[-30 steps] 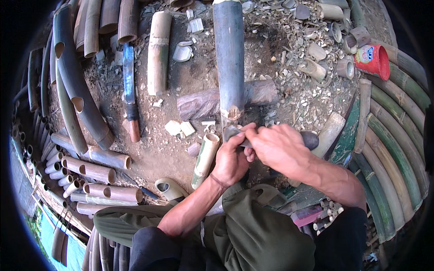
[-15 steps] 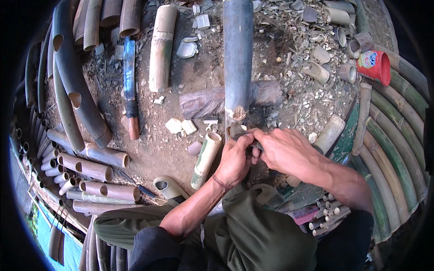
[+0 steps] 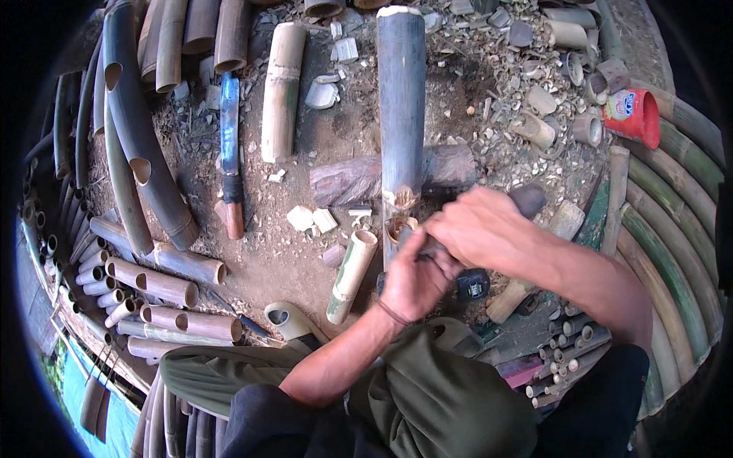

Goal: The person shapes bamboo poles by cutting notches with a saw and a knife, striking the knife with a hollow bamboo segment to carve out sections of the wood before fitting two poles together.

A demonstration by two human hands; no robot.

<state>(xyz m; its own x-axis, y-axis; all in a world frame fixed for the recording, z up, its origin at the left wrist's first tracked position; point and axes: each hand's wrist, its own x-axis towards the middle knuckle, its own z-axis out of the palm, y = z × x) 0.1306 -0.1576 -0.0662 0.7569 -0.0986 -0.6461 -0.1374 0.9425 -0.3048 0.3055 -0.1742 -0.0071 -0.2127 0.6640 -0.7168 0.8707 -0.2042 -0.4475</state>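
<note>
Just past the sawn end of a long grey bamboo tube (image 3: 401,107), a short bamboo piece (image 3: 402,227) shows its hollow mouth. My left hand (image 3: 412,282) is at it, thumb raised and fingers curled; much of the piece is hidden behind the hands. My right hand (image 3: 477,229) is over the left one, its fingers smeared by motion, so its grip is unclear. Beyond my right wrist is a dark, blurred bamboo piece (image 3: 527,200). The long tube rests across a rough log (image 3: 343,182). A black object (image 3: 473,284) sits below my right forearm.
Left of my hands stand a cut tube (image 3: 353,276) and a blue-sheathed blade (image 3: 230,153). Notched tubes (image 3: 153,282) are piled at left. At right are a red container (image 3: 632,117), split-bamboo slats (image 3: 672,282) and thin tubes (image 3: 569,351). Chips and offcuts litter the ground.
My right hand has lifted and shifted, now blurred. The dark bamboo piece beyond my right wrist and the black object have come into sight. The view has shifted slightly.
</note>
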